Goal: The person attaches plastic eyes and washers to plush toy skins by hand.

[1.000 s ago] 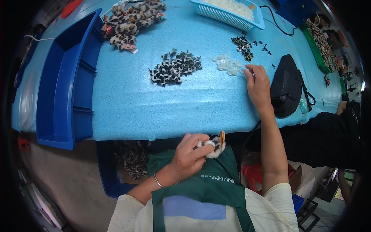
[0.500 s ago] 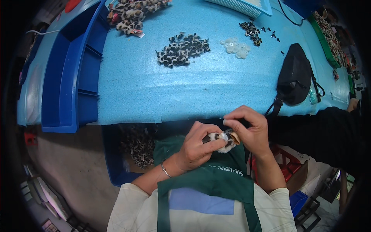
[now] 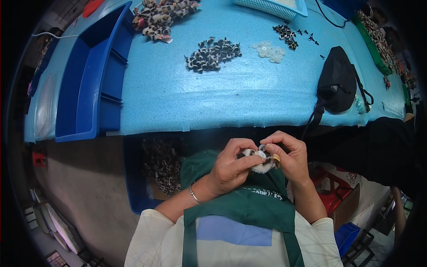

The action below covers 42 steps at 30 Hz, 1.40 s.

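Note:
Over my lap, my left hand (image 3: pixel 230 168) is closed around a small spotted plush toy piece (image 3: pixel 265 168) with white, black and brown fur. A whitish disc (image 3: pixel 261 154) shows on the fur beside my left thumb. My right hand (image 3: pixel 291 159) is closed in a pinch at the far side of the plush piece. Between its thumb and index finger is a small translucent disc (image 3: pixel 261 147), close to the fur. An orange-tan flap (image 3: pixel 276 159) of the plush piece sticks out by the right fingers. The exact contact between the disc and the plush is hidden.
On the blue table (image 3: pixel 178 107) lie black-and-white small parts (image 3: pixel 213 54), translucent discs (image 3: pixel 269 51), dark pegs (image 3: pixel 285 35) and spotted plush pieces (image 3: pixel 162 20). A blue bin (image 3: pixel 75 104) stands left, a black bag (image 3: pixel 336 80) right. Below is another bin (image 3: pixel 133 187) of furry pieces.
My right hand has moved left and in toward the plush piece, bringing the pinched disc against or near it. My left hand keeps its hold. The whole view has shifted slightly.

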### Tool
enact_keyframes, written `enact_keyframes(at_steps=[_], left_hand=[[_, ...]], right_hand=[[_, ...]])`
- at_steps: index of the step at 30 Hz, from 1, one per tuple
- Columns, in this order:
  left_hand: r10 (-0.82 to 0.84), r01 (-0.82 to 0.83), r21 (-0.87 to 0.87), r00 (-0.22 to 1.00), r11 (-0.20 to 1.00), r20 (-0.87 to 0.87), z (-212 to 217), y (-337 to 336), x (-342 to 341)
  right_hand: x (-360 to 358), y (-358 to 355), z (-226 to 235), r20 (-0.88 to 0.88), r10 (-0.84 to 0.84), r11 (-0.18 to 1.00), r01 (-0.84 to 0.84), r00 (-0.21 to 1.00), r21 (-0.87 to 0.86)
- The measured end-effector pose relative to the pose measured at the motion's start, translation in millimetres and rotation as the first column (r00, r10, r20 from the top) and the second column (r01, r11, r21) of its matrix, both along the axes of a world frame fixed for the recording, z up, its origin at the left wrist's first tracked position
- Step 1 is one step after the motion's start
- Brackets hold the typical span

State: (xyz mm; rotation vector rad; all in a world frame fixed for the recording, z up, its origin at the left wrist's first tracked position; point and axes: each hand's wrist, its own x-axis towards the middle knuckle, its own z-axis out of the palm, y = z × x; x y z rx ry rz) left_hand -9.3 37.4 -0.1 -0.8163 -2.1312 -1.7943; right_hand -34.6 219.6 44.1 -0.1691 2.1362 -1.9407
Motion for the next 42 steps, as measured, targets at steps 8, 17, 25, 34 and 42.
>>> enact_keyframes(at_steps=[8,17,25,34,42], left_hand=[[0.05,-0.049,0.08,0.999,0.996,-0.006,4,1,4],[0.086,-0.088,0.045,0.995,0.995,0.053,6,5,-2],[0.219,-0.226,0.008,0.952,0.974,0.215,-1,-6,-3],[0.193,-0.196,-0.006,0.955,0.981,0.225,-4,5,-9],[0.215,-0.24,0.065,0.939,0.968,0.269,-20,3,-12]], right_hand=[[9,7,-4,-0.128,0.18,0.974,-0.195,0.975,-0.113],[19,-3,-21,-0.449,0.08,0.963,0.046,0.89,0.264],[-1,-19,-40,-0.381,0.113,0.987,-0.061,0.917,0.146],[3,-13,-38,-0.201,0.028,0.999,-0.02,0.979,0.038],[-3,-22,-42,-0.31,0.024,0.987,0.027,0.95,0.16]])
